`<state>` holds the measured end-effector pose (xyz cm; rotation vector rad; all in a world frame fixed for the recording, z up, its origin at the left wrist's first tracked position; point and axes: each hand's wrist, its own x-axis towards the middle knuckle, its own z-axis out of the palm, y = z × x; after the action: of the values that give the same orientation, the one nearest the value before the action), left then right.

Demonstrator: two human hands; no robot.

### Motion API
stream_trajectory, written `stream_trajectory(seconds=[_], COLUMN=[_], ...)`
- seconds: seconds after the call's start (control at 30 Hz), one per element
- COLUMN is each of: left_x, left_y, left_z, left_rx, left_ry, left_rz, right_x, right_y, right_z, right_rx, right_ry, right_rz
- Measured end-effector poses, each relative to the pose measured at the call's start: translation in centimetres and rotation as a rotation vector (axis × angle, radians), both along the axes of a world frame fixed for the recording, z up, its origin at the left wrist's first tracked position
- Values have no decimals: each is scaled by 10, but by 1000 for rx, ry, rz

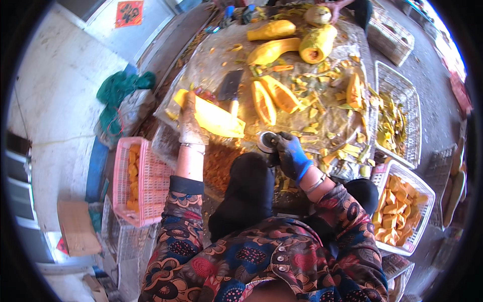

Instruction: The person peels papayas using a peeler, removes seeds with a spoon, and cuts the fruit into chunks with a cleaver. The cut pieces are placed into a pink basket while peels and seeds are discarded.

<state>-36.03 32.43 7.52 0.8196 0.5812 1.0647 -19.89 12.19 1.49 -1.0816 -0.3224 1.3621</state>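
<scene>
My left hand [190,120], in a soiled, pale work glove, grips a long peeled piece of yellow squash [217,117] above the near left of the work surface. My right hand [292,153] wears a blue glove with a dark coating and holds a small round metal tool [267,142]; its exact kind is unclear. Between the hands and a little farther off lie two hollowed squash halves [263,102], cut side up. A cleaver [231,85] rests behind the left-hand piece, which partly covers its handle.
Peeled squashes [273,30] lie at the far side, where another person's hand [335,10] touches one. Peelings litter the plastic-covered surface [219,56]. Baskets hold peelings [394,113] and squash chunks [396,211] on the right; a pink basket [154,188] stands left. Orange scraps [222,162] lie before my knee.
</scene>
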Motion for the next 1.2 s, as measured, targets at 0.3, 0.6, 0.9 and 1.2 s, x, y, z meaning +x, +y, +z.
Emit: stream_trajectory(seconds=[0.3,0.6,0.9,1.2], left_x=[186,329,438,379], left_y=[11,-50,-148,-158], left_z=[-91,-102,-153,-125], left_rx=[-238,807,-304,-715], left_ry=[319,890,885,571], left_rz=[-78,69,-540,-461], right_x=[112,160,198,201], right_y=[-65,-80,-113,-120], right_z=[-8,7,4,6], right_rx=[-73,51,155,115], right_ry=[77,342,467,354], right_rz=[-553,-882,-996,-1117])
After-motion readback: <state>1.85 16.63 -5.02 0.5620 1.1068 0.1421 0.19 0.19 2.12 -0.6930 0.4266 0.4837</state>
